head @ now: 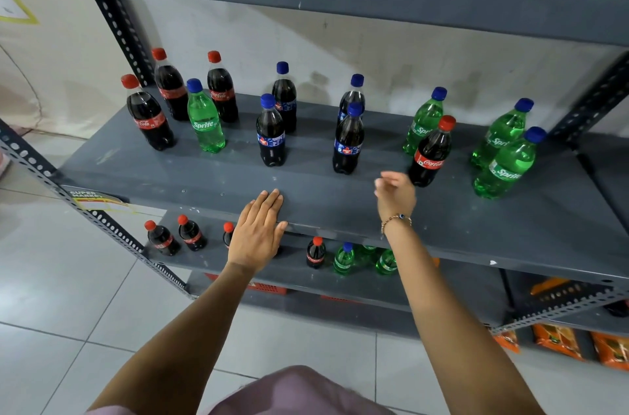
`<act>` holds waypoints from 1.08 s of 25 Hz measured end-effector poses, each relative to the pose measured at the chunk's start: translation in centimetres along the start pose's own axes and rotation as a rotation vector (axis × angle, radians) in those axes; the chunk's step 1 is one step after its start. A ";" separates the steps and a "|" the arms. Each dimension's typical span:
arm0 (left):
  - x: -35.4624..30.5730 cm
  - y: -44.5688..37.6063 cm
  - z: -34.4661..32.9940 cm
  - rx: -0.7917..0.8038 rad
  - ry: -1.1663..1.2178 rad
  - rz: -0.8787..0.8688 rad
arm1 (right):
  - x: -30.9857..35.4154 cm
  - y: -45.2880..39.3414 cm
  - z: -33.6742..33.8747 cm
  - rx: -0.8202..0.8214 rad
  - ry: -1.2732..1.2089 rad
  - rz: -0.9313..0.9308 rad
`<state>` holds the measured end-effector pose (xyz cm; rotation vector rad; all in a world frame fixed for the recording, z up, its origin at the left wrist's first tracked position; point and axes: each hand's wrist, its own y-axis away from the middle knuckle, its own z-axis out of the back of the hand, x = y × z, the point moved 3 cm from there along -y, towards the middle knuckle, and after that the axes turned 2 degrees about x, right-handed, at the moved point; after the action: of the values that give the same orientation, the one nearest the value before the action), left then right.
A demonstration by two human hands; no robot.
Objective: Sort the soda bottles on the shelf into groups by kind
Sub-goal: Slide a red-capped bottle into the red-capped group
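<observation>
Our right hand [394,193], fingers loosely apart and empty, hovers just beside the stray Coca-Cola bottle [431,152], while our left hand [260,231] lies flat, fingers together, on the shelf [204,176].

— What colours are on the grey shelf [204,176]?

— Dark cola bottles [151,118] with red caps and red labels; one more of these [431,152] stands among the green ones.

— And the green ones?

— Sprite bottles [505,164], clear green with blue caps, white lettering. One [205,118] sits by the red-capped group.

— The middle?

— Dark bottles [271,132] with blue caps and blue patterned labels.

— The wrist?

— A gold bracelet [394,220] with a blue bead.
</observation>
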<state>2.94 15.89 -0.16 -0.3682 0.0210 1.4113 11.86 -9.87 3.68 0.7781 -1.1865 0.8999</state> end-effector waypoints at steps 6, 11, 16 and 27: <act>0.1 0.2 -0.1 -0.012 0.011 0.002 | -1.2 -3.5 7.6 -0.148 -0.149 0.018; 0.1 0.2 0.0 -0.016 -0.007 -0.016 | -0.8 -6.6 8.4 0.328 0.068 0.125; 0.0 0.3 -0.1 -0.038 -0.004 -0.014 | -0.9 -6.4 8.4 0.249 0.046 0.087; 7.7 1.8 2.3 -0.111 0.006 0.089 | -0.2 3.3 3.4 0.297 0.045 0.133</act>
<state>2.00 24.04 -0.25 -0.4680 -0.0363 1.5026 7.37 -11.45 4.31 0.9187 -1.0877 1.2162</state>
